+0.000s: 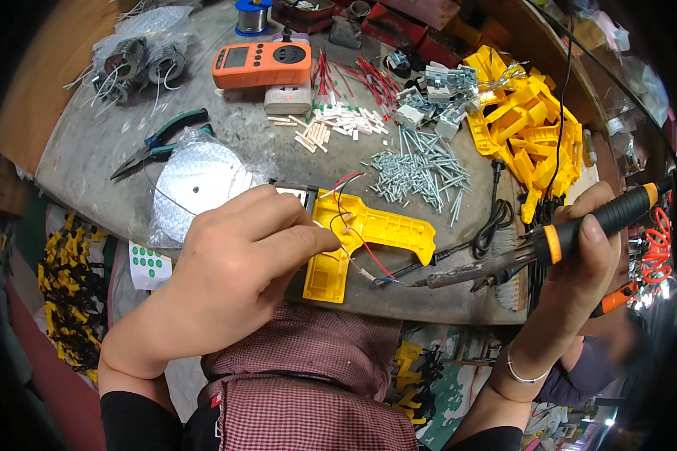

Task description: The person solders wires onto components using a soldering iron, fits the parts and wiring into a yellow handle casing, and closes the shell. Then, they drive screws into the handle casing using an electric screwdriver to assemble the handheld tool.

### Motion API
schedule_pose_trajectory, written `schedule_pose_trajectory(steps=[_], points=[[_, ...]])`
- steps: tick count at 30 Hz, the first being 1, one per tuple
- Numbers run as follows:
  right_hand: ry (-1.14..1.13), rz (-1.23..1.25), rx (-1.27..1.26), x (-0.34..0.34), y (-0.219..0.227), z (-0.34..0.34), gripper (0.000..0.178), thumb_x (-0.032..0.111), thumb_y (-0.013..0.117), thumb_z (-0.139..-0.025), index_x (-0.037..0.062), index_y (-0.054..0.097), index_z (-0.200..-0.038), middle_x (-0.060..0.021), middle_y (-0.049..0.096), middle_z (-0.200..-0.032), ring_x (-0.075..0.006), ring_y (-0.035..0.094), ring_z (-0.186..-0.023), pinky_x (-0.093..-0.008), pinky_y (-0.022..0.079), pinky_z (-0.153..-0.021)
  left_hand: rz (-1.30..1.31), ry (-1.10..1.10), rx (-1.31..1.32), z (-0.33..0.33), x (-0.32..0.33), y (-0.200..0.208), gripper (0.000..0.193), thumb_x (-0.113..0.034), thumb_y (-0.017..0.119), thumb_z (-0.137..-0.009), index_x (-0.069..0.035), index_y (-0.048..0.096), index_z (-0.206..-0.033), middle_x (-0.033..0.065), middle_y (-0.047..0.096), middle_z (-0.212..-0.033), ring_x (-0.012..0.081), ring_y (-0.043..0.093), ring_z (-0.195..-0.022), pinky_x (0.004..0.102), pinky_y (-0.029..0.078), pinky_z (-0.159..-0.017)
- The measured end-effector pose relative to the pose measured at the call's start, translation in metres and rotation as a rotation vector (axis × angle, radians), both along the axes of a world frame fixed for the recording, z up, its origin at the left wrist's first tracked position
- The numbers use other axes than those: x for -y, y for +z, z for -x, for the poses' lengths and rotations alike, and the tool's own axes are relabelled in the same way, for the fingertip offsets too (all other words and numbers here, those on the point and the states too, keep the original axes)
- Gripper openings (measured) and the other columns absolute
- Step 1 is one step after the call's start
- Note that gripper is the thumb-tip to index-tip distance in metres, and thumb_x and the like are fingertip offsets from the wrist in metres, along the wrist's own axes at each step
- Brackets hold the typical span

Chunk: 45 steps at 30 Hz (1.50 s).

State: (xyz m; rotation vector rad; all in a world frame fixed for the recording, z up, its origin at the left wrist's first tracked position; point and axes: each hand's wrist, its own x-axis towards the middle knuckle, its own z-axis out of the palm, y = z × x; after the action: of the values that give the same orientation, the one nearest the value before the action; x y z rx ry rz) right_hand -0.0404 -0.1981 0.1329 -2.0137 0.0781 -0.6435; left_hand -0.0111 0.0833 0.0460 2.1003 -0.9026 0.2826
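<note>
My left hand (233, 259) is closed in a pinch over a yellow plastic housing half (395, 229), its fingertips on a thin wire. Red, white and dark wires (367, 244) run out of the housing to a joint just past its lower edge. In my right hand (590, 233) is a soldering iron (489, 265) with a black and orange handle. Its tip points left and sits at or close to the wire joint; whether they touch I cannot tell. A dark and metallic part (297, 194) shows at the housing's left end, partly hidden by my left hand.
Left lie a bagged white disc (195, 184), pliers (158, 144) and motor coils (124, 64). Behind are an orange multimeter (262, 64), solder spool (253, 16), white sleeves (350, 119) and screws (417, 167). Yellow housings (534, 120) pile up right, beside a black cord (496, 218).
</note>
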Motion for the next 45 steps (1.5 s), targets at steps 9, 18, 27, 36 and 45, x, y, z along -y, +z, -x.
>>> schedule_pose_trajectory(steps=[9,18,27,36,45], points=[[0.088,-0.276,-0.091,-0.009,-0.025,0.0,0.03,0.03,0.063,-0.087,0.0023,0.055,-0.096,-0.0026,0.054,-0.067,-0.0054,0.044,-0.044,-0.0176,0.034,-0.04,0.07,0.0,0.023,-0.005,0.005,-0.007,0.025,0.004,0.076,-0.067,-0.004,0.069,-0.089,0.0077,0.064,-0.078,0.0259,0.059,-0.07,0.0358,0.046,-0.062],[0.166,-0.37,-0.121,-0.009,-0.054,-0.01,0.025,0.026,0.062,-0.092,0.0028,0.055,-0.101,-0.0027,0.056,-0.07,-0.0063,0.048,-0.049,-0.0178,0.038,-0.044,0.104,-0.011,0.037,-0.013,0.012,-0.017,0.023,0.004,0.075,-0.067,-0.003,0.068,-0.088,0.0081,0.065,-0.078,0.0264,0.06,-0.071,0.036,0.048,-0.063],[0.169,-0.366,-0.112,-0.009,-0.054,-0.012,0.025,0.027,0.062,-0.092,0.0033,0.055,-0.098,-0.0019,0.055,-0.069,-0.006,0.047,-0.049,-0.0181,0.038,-0.044,0.07,-0.02,0.04,-0.014,0.015,-0.016,0.024,0.004,0.075,-0.067,-0.002,0.067,-0.089,0.0085,0.064,-0.077,0.0269,0.06,-0.071,0.0359,0.048,-0.062],[0.143,-0.377,-0.123,-0.009,-0.055,-0.012,0.027,0.029,0.063,-0.091,0.0032,0.055,-0.096,-0.0018,0.054,-0.068,-0.0053,0.047,-0.049,-0.0176,0.038,-0.045,0.009,0.031,0.125,-0.022,0.009,-0.009,0.024,0.005,0.074,-0.066,-0.003,0.067,-0.087,0.0092,0.065,-0.078,0.0269,0.061,-0.072,0.0352,0.049,-0.063],[0.125,-0.386,-0.13,-0.007,-0.057,-0.012,0.029,0.031,0.062,-0.092,0.0031,0.057,-0.096,-0.0017,0.055,-0.068,-0.004,0.047,-0.048,-0.0163,0.035,-0.044,-0.101,0.372,0.013,-0.062,-0.034,-0.046,0.018,0.004,0.07,-0.074,-0.001,0.071,-0.092,0.0118,0.069,-0.086,0.0305,0.064,-0.083,0.0371,0.051,-0.076]])
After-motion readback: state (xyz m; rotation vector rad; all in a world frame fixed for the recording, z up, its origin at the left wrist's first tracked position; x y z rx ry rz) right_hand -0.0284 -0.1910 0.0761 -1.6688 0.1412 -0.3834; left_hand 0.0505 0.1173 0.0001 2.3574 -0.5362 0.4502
